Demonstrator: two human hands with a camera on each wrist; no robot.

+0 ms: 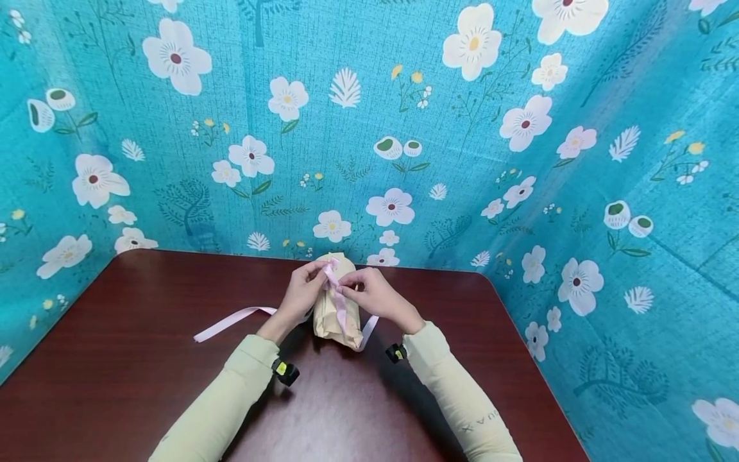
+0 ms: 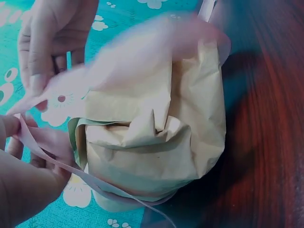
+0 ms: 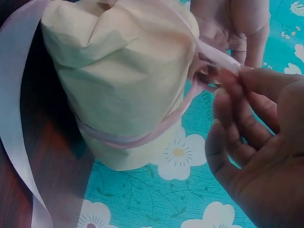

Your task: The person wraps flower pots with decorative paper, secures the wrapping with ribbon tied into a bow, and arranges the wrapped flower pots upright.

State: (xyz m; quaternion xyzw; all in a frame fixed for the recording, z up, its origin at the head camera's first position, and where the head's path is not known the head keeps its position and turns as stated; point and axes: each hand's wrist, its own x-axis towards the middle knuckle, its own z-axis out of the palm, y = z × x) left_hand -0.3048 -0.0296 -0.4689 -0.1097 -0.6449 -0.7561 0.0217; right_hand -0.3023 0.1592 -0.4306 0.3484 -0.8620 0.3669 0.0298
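Observation:
A parcel (image 1: 326,324) wrapped in cream-tan paper lies on the table, its folded paper end (image 2: 142,156) showing in the left wrist view. Pink ribbon (image 3: 142,137) runs round the parcel, and a length of it crosses the top. At the parcel's upper side, my left hand (image 1: 302,289) pinches the ribbon between thumb and fingers. Close beside it, my right hand (image 1: 375,294) pinches another part of the ribbon with thumb and forefinger. In the left wrist view a stretch of ribbon over the parcel is blurred.
One loose ribbon tail (image 1: 231,319) lies out to the left on the dark red wooden table (image 1: 115,359). Another tail (image 1: 369,330) hangs at the parcel's right. A blue flowered cloth (image 1: 346,160) stands behind the table and along its right side.

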